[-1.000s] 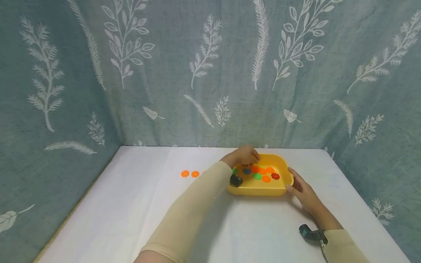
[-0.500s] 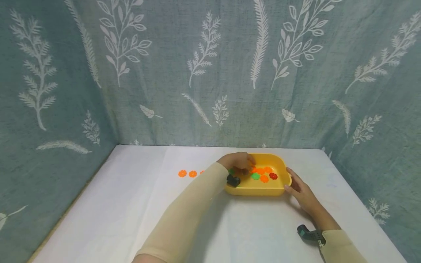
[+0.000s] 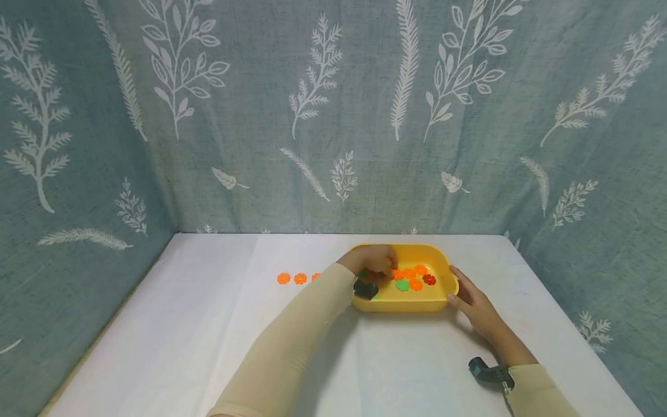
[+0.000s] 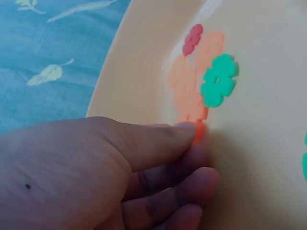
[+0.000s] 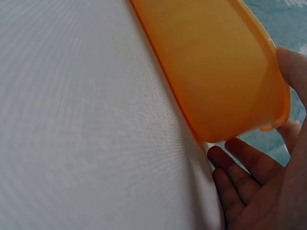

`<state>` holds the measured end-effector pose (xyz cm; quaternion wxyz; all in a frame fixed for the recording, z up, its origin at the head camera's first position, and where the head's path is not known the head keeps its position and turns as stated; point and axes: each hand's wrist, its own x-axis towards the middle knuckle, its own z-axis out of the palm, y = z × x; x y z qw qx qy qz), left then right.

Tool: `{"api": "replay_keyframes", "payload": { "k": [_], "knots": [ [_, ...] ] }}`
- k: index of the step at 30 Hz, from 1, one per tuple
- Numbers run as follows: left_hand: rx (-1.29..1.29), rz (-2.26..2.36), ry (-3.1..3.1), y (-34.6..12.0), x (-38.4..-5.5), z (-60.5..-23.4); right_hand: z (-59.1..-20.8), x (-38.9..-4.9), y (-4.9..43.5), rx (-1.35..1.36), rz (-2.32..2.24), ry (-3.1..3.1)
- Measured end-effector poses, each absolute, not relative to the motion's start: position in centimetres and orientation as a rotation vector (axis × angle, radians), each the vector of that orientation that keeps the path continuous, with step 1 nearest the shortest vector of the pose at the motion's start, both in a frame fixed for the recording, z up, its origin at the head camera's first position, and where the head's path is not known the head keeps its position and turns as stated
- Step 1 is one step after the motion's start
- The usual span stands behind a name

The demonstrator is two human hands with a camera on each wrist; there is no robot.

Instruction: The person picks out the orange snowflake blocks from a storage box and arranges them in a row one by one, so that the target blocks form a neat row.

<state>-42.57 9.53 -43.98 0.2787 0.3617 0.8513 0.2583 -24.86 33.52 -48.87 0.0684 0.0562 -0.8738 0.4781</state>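
Note:
A yellow tray [image 3: 403, 306] stands on the white-covered table, with several flower-shaped discs inside. My left hand [image 3: 376, 259] reaches down into its left half. In the left wrist view, thumb and forefinger pinch an orange flower-shaped disc [image 4: 199, 132] at the end of an orange cluster. A green disc [image 4: 219, 80] and a red disc [image 4: 193, 39] lie beside that cluster. My right hand [image 3: 478, 307] grips the tray's right end. In the right wrist view, its thumb [image 5: 291, 67] lies on the rim, and the other fingers sit low against the outer wall.
Left of the tray, orange discs [image 3: 300, 278] lie in a row on the table [image 3: 208, 324], partly covered by the left sleeve [image 3: 292, 341]. A leaf-patterned curtain [image 3: 260, 191] rises behind the table and along both sides.
My left hand has come down from the tray's back rim to the discs inside and now pinches an orange one. My right hand keeps its grip. The head view has shifted slightly.

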Motion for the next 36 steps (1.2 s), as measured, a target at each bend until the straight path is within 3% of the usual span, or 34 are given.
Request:
{"api": "replay_keyframes", "payload": {
  "k": [18, 23, 36],
  "knots": [
    [0.921, 0.639, 2.292, 9.4, -42.0, -43.6, -49.4, -24.8, 33.2, 0.179, 1.46, -2.637],
    [1.024, 0.606, 2.321, 9.3, -42.0, -42.6, -49.3, -24.9, 33.5, 0.172, 1.406, -2.648],
    [0.955, 0.823, 2.181, 9.0, -41.8, -41.5, -49.0, -24.9, 33.8, 0.195, 1.386, -2.644]
  ]
}}
